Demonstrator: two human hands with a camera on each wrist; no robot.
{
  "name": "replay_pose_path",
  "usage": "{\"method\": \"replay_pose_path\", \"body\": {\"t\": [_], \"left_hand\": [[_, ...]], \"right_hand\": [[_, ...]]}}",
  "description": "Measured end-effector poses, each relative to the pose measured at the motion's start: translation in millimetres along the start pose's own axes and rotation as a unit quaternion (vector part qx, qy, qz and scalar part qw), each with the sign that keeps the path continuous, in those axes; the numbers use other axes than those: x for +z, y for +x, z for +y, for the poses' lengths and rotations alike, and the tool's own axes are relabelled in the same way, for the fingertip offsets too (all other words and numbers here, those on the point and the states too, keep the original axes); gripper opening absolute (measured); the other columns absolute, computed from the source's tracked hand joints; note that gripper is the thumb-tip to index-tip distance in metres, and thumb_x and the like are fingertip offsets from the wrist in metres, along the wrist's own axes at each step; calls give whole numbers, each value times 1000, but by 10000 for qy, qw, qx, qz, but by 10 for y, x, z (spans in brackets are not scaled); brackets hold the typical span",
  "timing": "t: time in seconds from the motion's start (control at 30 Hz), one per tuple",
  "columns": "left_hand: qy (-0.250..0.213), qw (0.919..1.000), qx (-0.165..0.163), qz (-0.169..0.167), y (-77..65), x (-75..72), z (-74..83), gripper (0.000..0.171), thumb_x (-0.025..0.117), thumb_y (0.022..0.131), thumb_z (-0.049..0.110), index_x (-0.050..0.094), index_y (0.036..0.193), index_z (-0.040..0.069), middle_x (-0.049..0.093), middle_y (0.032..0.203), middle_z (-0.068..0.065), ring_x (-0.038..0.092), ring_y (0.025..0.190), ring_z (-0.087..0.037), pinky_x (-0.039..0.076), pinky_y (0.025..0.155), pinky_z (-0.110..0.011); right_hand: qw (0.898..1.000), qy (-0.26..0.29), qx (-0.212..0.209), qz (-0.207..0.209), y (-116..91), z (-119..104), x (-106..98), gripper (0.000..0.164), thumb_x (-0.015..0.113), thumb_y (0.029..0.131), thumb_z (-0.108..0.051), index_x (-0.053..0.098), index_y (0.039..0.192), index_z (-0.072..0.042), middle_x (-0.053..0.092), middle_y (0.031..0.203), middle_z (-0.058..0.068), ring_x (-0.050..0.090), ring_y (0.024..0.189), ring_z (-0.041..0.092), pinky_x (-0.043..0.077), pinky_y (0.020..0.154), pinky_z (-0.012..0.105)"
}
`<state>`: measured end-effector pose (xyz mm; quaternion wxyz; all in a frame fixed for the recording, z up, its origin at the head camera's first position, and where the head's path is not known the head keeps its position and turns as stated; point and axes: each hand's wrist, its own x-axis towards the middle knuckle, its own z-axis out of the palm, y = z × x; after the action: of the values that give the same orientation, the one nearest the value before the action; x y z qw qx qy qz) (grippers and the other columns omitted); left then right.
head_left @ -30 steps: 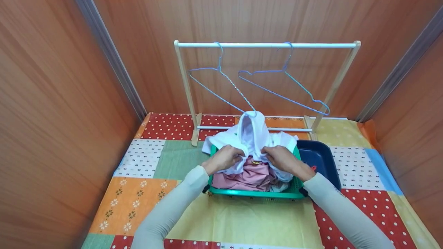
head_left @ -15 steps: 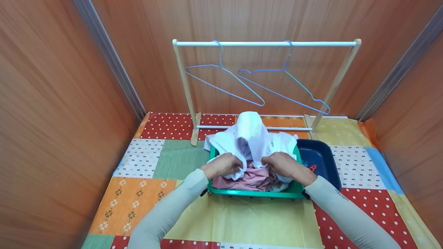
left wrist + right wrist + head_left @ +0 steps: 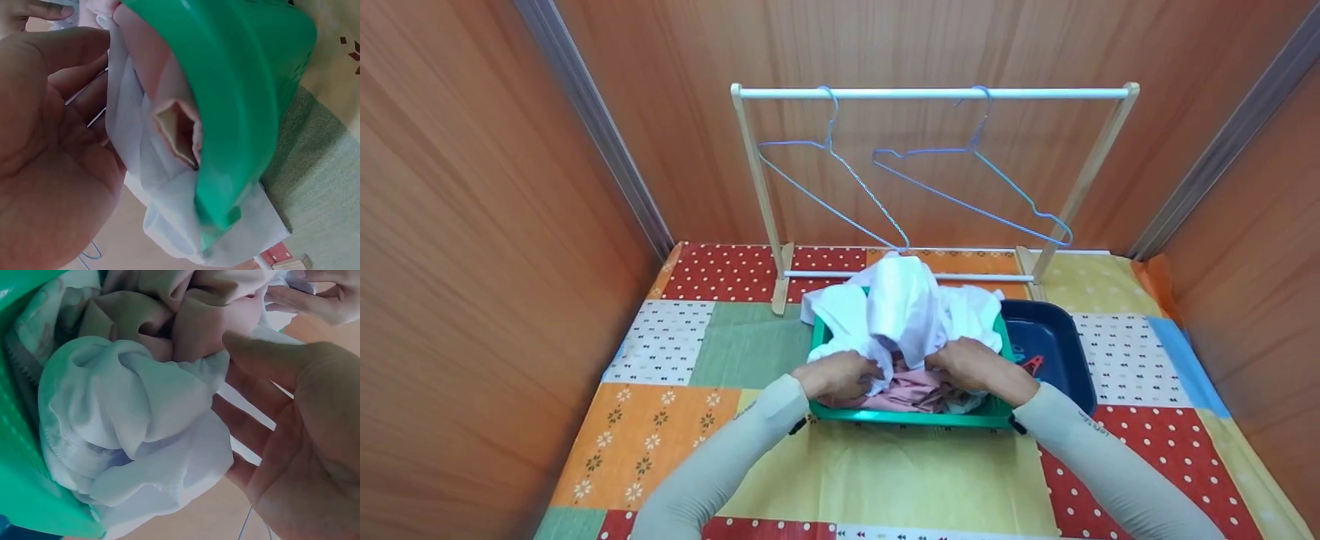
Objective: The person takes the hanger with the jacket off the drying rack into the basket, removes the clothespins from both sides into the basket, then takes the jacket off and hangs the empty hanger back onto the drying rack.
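Observation:
A white hooded garment (image 3: 896,300) lies spread over a green basket (image 3: 915,419), its hood folded forward and down. My left hand (image 3: 844,375) pinches one front edge of it; in the left wrist view the white cloth (image 3: 126,107) runs from between thumb and fingers. The other edge is pinched by my right hand (image 3: 976,367), and bunched white cloth (image 3: 129,399) shows beside that thumb in the right wrist view. Under the garment, pink cloth (image 3: 916,391) and a patterned piece with a zip (image 3: 39,332) lie in the basket.
Behind the basket stands a rack with a white bar (image 3: 915,94). Two wire hangers hang on it, a left one (image 3: 825,199) and a right one (image 3: 952,199). A navy tray (image 3: 1065,352) with a red clip (image 3: 1033,365) sits at the basket's right. Patchwork cloth (image 3: 750,337) covers the surface.
The garment's hood has flopped forward and down from standing upright. Both hands have moved slightly towards me with the edges. The left hanger has swung about on the bar.

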<state>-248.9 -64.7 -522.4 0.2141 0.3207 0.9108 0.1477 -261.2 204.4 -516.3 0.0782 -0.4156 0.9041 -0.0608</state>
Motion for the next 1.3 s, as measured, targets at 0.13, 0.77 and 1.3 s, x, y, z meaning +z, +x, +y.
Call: {"method": "replay_pose_path", "body": {"t": [0.13,0.77,1.3], "left_hand": [[-29,9976,460,522,41,-70,-42,30,53,101,23,67,128,20,69,124,3,64,112,-13,50,101,-36],[-1126,9498,-142,2915,102,-651,-284,28,61,97,21,67,120,7,71,118,-9,66,109,-25,55,92,-41],[-2584,9266,-2199,1623,463,-659,-798,68,66,93,34,34,153,26,42,153,-6,42,137,-31,33,114,-58]], "right_hand": [[9995,267,71,148,-31,-5,-52,9,65,94,-16,73,98,-13,74,89,2,65,76,16,55,70,38],[9736,1199,1182,1538,51,310,-537,26,66,94,-17,70,118,-9,73,112,9,68,102,29,55,88,48],[9386,2263,2287,1246,511,781,-507,54,56,99,-25,41,148,-8,38,154,20,38,139,43,33,112,60]]}}
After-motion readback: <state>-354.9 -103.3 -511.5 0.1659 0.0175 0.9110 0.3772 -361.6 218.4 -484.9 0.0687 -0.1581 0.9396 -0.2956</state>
